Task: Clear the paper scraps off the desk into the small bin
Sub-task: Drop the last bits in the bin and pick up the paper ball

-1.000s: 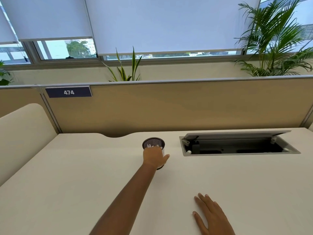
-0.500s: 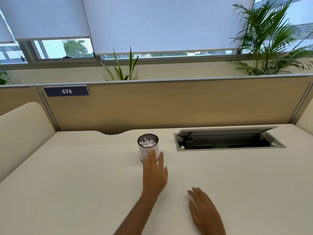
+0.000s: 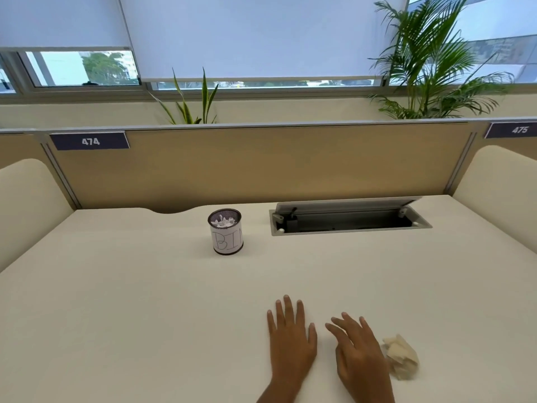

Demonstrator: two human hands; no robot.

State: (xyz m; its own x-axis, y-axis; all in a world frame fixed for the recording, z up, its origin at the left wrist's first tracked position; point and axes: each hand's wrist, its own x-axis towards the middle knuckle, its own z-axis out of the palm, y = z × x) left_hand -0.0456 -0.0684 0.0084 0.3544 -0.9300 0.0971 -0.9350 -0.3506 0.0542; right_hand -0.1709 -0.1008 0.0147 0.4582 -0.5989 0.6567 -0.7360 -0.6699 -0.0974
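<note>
1. One crumpled paper scrap [image 3: 402, 359] is all I see left on the worktop [image 3: 130, 315], at about 3 o'clock of my right hand [image 3: 360, 356], just beside it.
2. Both hands lie flat, fingers spread, holding nothing; my left hand [image 3: 290, 341] is farther away.
3. The small bin [image 3: 226, 235] stands at 11 o'clock, well apart.

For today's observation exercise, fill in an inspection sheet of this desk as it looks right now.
Surface: cream desk, mostly bare.
Job's things: small bin labelled "BI", upright, white paper scraps inside; crumpled paper scrap on the desk right of the right hand.
Clutter: nothing seen.
Grips: left hand and right hand open, flat, empty.
Cables: nothing seen; cable hatch open.
Surroundings: partition, signs 474 and 475, plants, windows.
</note>
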